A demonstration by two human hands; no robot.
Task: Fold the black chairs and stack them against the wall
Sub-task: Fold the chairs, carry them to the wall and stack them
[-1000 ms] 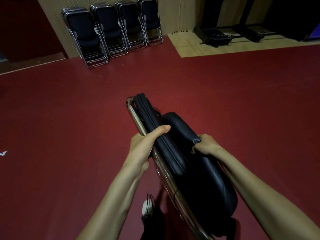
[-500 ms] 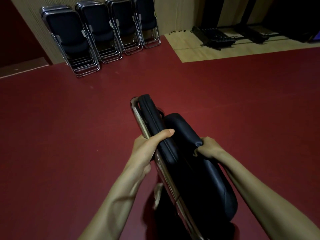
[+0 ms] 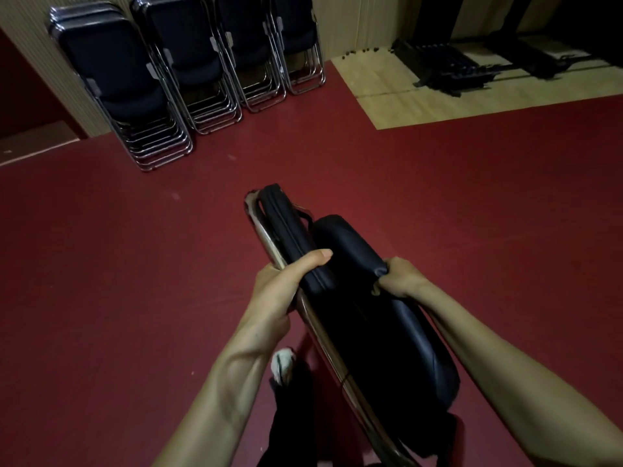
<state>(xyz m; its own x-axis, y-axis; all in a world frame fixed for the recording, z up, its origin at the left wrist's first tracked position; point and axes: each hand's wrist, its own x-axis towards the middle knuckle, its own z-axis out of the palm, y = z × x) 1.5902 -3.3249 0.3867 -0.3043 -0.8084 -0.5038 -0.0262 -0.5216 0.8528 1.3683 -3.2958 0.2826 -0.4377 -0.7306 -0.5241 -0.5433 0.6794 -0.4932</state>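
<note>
Near the camera, left hand (image 3: pixel 281 286) and right hand (image 3: pixel 401 278) are gripping a folded chair (image 3: pixel 364 318), fingers curled around it.

Arms forward; left hand (image 3: pixel 282 282) grips chair (image 3: pixel 387 335), thumb straight; right hand (image 3: pixel 403 278) seemingly pinches it, fingers curled.

Red floor (image 3: pixel 438 214) carries 4 stacks of folded chairs (image 3: pixel 114 72) at wall (image 3: pixel 347 25), top L.
</note>
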